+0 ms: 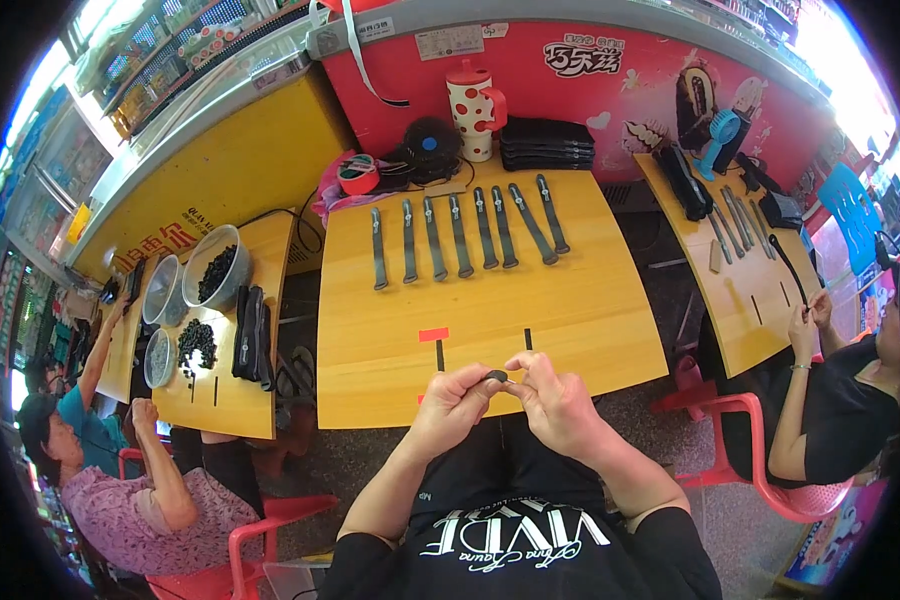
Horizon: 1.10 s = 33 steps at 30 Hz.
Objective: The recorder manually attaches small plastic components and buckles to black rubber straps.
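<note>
Over the near edge of the wooden table (370, 340), my left hand (456, 404) and my right hand (560, 408) are close together. Between their fingertips is a small dark strap end (496, 376); the fingers hide the rest of it. Thumb and forefinger are pinched on each side. Farther back on the tabletop lies a row of several dark grey straps (433, 240), side by side, each with a black upper part and a bent lower tip. Red tape (433, 335) and short black marks (528, 339) are stuck to the wood just beyond my hands.
Along the table's back stand a spotted tumbler (471, 112), stacked black pouches (547, 145), a black fan (430, 142) and a tape roll (358, 175). At left, co-workers sit by plastic tubs (216, 268) of black parts; at right, another co-worker's hands (812, 315) hold a strap.
</note>
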Motion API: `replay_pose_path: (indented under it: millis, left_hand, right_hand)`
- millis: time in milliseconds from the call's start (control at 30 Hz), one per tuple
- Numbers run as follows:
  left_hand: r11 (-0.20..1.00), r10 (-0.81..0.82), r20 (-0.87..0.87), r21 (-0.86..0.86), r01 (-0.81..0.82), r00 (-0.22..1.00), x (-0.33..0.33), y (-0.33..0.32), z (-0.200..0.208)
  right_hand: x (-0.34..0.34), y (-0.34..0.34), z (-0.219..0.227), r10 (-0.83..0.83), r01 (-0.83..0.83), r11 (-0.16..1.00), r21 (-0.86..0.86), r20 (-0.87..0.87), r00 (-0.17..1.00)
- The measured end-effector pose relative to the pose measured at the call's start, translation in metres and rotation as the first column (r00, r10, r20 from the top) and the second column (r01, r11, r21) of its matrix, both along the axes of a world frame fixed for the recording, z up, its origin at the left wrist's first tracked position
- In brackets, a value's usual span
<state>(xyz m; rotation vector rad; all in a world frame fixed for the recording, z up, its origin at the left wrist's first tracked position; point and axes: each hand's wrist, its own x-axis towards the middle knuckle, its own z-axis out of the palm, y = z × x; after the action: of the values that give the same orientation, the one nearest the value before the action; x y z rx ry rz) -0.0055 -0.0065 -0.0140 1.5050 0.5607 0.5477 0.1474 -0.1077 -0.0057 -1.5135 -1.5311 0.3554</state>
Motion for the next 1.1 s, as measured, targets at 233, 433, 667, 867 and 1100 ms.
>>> replay_pose_path:
  millis: [233,433,667,867,1100]
  left_hand:
    - [0.956,-0.205,-0.212,0.163,0.242,0.955,-0.005,0.016,0.015]
    - [0.98,-0.091,-0.078,0.169,0.103,0.993,-0.006,-0.002,0.006]
    - [0.947,-0.312,-0.17,0.024,0.321,0.935,-0.03,-0.037,-0.039]
    - [0.955,0.058,-0.056,-0.287,-0.071,0.997,-0.025,-0.018,-0.013]
    - [0.95,0.006,0.059,-0.311,0.013,0.998,-0.016,-0.018,-0.012]
  right_hand:
    - [0.006,-0.002,-0.003,0.059,-0.234,0.947,-0.219,-0.597,0.8]
    - [-0.003,-0.008,-0.005,-0.087,-0.335,0.93,-0.149,-0.977,0.193]
    - [0.124,-0.039,0.023,0.256,0.572,0.786,0.235,-0.966,0.044]
    - [0.078,-0.041,0.034,0.024,0.376,0.824,0.424,-0.689,0.724]
    - [-0.017,-0.027,-0.014,-0.037,0.019,0.999,-0.045,-0.435,0.9]
